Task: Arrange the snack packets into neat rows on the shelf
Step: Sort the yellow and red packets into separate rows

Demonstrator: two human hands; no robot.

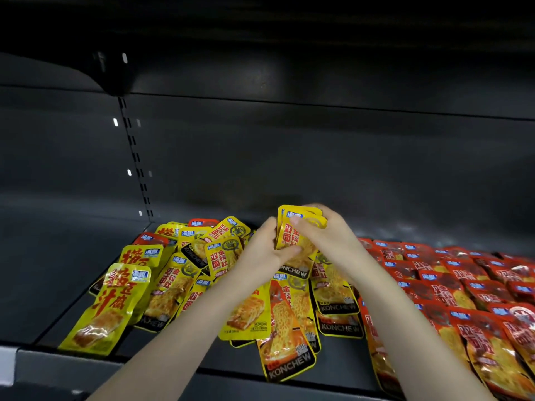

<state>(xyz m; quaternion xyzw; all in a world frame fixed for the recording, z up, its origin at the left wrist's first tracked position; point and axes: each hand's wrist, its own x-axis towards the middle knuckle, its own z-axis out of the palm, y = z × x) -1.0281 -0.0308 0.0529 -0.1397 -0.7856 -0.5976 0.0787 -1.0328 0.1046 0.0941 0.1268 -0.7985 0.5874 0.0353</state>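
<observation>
Left hand (260, 253), right hand (330, 238) grip yellow packets (285, 231) between them.

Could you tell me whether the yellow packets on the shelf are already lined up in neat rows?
No, the yellow packets lie in a loose heap, overlapping one another at different angles.

The single view comes from a camera worn on the head, looking forward and down into a dark shelf (72, 270) from just outside its front edge. It is near: both forearms enter at the bottom border and meet slightly below the middle, where the left hand (260, 250) and right hand (327, 234) grip a stack of yellow packets (285, 236). Left of and below that grip spreads the yellow heap (173, 273); right of it the red rows (463, 285) run off the border. Behind and above the grip stands the back wall (289, 154).
</observation>
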